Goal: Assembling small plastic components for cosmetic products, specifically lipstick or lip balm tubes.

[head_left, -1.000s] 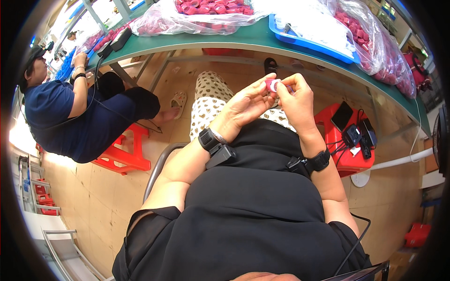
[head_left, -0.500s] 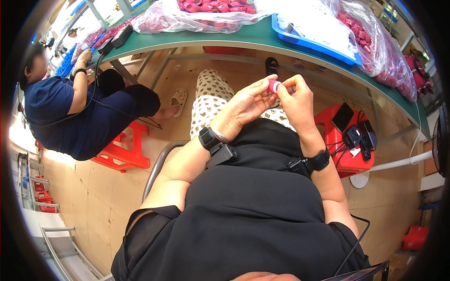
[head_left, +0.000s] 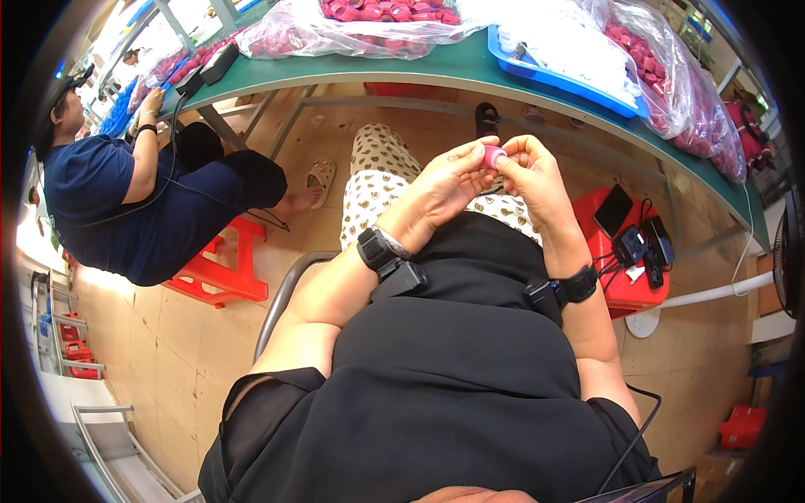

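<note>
A small pink, cap-like piece is held up over my lap, just short of the table edge. My left hand grips its left side between thumb and fingers. From the right, my right hand is closed with its thumb and fingertips at the piece's right end, where a paler round rim shows. Fingers cover part of the piece, so its full shape is hidden.
Above my hands runs a green table carrying a clear bag of pink pieces. A blue tray holds white parts, beside another bag. Devices lie on a red stool at right. A person sits at left.
My right hand has turned slightly and its fingers have shifted on the pink piece, uncovering more of the paler rim. My left hand stays nearly in place. The person at left has raised their head.
</note>
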Demonstrator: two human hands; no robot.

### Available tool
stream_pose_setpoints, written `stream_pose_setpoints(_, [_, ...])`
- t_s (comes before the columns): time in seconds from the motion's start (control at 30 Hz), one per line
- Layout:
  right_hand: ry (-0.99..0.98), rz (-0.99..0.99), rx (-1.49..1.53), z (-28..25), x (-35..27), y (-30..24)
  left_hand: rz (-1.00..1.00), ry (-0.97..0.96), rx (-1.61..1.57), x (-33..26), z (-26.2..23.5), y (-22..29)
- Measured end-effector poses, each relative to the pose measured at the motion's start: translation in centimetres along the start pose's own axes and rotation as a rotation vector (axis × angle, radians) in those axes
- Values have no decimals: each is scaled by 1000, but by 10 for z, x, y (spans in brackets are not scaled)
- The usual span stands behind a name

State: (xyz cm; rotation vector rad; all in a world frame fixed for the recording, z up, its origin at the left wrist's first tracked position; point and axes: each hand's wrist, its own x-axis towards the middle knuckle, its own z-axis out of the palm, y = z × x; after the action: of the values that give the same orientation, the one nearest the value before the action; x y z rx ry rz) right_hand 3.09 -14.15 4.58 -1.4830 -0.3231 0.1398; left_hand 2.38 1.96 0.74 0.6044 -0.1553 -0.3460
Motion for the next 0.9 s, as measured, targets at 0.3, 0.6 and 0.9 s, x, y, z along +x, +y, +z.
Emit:
stream_pose_setpoints(0.3, [31,34,25,-2,6,20,29,-1,139,5,-8,-8])
stream_pose_setpoints(0.6, [-50,65,109,-5,6,13,-52,14,-55,3,-10,-4])
stream_pose_setpoints(0.9, [-1,39,100,0,8,21,74,14,140,4,-8,-5])
